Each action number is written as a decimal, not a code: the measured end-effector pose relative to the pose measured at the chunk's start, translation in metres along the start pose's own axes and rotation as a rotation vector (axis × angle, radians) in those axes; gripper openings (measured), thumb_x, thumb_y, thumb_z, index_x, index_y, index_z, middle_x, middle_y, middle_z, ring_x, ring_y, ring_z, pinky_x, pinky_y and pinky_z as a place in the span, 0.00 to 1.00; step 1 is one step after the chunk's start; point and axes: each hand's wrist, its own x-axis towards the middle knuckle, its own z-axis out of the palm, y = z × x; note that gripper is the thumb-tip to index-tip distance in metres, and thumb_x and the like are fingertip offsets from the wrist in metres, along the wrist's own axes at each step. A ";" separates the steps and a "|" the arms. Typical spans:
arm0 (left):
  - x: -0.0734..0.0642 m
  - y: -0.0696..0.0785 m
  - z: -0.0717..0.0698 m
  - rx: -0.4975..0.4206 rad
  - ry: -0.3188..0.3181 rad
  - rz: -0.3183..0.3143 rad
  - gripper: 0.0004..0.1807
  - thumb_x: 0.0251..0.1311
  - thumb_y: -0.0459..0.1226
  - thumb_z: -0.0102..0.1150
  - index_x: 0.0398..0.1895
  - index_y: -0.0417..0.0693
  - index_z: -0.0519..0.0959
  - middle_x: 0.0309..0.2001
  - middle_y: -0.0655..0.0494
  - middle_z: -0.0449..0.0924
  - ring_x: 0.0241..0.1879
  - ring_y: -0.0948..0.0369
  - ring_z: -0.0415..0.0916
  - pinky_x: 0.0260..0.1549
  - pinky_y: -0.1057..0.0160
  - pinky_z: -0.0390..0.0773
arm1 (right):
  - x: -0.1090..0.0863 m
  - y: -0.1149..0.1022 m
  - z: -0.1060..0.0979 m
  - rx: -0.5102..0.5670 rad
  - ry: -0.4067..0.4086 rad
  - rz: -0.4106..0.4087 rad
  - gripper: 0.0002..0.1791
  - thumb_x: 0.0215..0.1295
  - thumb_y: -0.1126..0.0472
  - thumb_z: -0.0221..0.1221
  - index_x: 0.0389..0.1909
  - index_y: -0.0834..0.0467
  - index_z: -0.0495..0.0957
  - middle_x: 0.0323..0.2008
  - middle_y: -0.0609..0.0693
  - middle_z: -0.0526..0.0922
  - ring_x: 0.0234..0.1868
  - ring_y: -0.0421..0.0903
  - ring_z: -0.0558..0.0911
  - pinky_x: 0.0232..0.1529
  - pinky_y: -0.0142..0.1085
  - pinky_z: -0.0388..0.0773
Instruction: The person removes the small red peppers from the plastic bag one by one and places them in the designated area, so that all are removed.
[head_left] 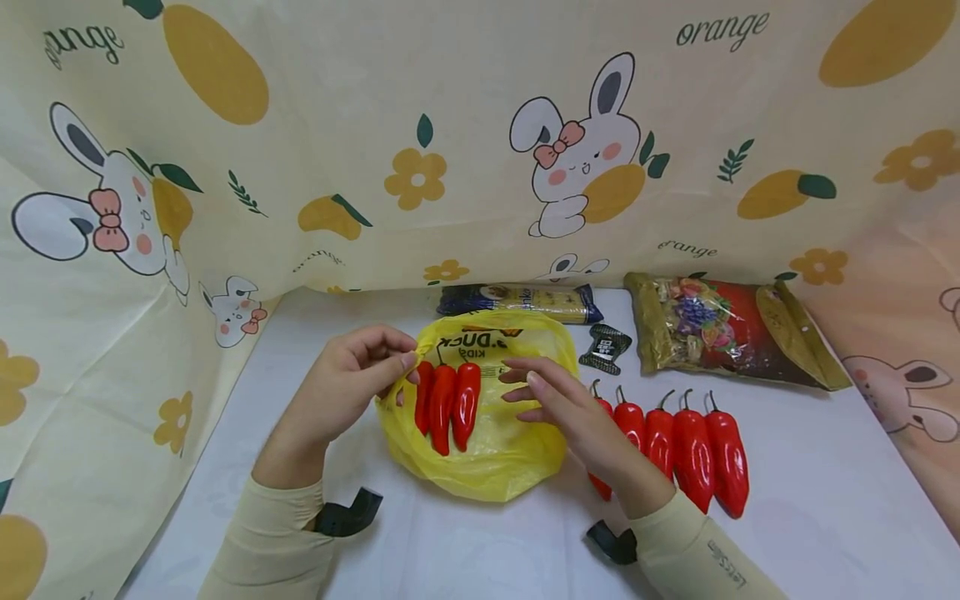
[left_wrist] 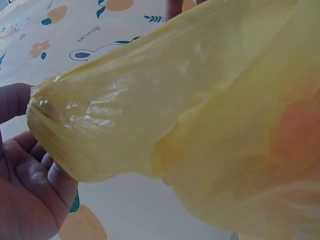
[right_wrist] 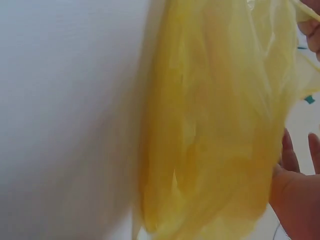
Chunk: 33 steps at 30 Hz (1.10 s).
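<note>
A yellow plastic bag lies on the table with its mouth spread wide. Three red chili peppers lie side by side in its left part. My left hand pinches the bag's left rim between thumb and fingers; the left wrist view shows the film gathered and stretched from that grip. Over the bag's right side, my right hand holds nothing, its fingers loosely extended toward the middle. Several more red peppers lie in a row to the right, partly hidden by the right hand and wrist.
Behind the bag lies a long blue-and-yellow packet. A small black packet sits right of the bag's far edge. Farther right is a large gold-and-red bag. A printed cloth rises behind the white table.
</note>
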 end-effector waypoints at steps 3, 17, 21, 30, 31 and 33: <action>0.000 0.001 0.000 -0.005 -0.004 0.006 0.08 0.77 0.29 0.59 0.50 0.31 0.82 0.38 0.43 0.85 0.30 0.53 0.77 0.31 0.64 0.82 | 0.009 0.003 0.005 0.036 -0.007 0.026 0.27 0.90 0.48 0.45 0.78 0.58 0.69 0.72 0.65 0.72 0.69 0.68 0.76 0.65 0.55 0.79; 0.000 0.001 0.000 -0.011 -0.009 0.005 0.08 0.77 0.29 0.59 0.50 0.31 0.82 0.37 0.43 0.86 0.31 0.53 0.78 0.32 0.64 0.81 | 0.043 0.023 0.031 -0.041 0.049 0.188 0.33 0.83 0.38 0.55 0.78 0.53 0.72 0.73 0.55 0.73 0.69 0.60 0.74 0.64 0.61 0.74; 0.000 0.001 0.000 -0.012 -0.008 0.014 0.08 0.77 0.29 0.59 0.50 0.30 0.82 0.37 0.43 0.86 0.31 0.53 0.78 0.32 0.64 0.81 | 0.050 0.022 0.037 -0.115 0.075 0.240 0.35 0.80 0.34 0.58 0.77 0.51 0.74 0.70 0.52 0.76 0.69 0.58 0.74 0.65 0.62 0.73; 0.001 0.002 0.000 -0.015 -0.019 0.014 0.08 0.77 0.29 0.59 0.51 0.31 0.82 0.38 0.44 0.86 0.32 0.52 0.78 0.32 0.64 0.82 | 0.058 0.031 0.040 -0.256 -0.025 0.245 0.33 0.77 0.44 0.66 0.76 0.53 0.76 0.71 0.54 0.75 0.68 0.58 0.73 0.66 0.59 0.74; 0.001 0.003 0.000 -0.017 -0.021 0.014 0.08 0.77 0.29 0.59 0.51 0.31 0.82 0.38 0.44 0.86 0.32 0.53 0.78 0.32 0.64 0.82 | 0.059 0.031 0.041 -0.279 -0.024 0.253 0.32 0.76 0.45 0.67 0.75 0.52 0.77 0.70 0.55 0.75 0.67 0.58 0.73 0.64 0.59 0.75; 0.001 0.002 0.000 -0.017 -0.024 0.011 0.08 0.77 0.29 0.59 0.50 0.31 0.82 0.38 0.44 0.86 0.32 0.53 0.78 0.33 0.64 0.81 | 0.059 0.031 0.042 -0.319 -0.008 0.286 0.29 0.75 0.44 0.68 0.72 0.50 0.80 0.68 0.56 0.74 0.66 0.58 0.72 0.62 0.58 0.75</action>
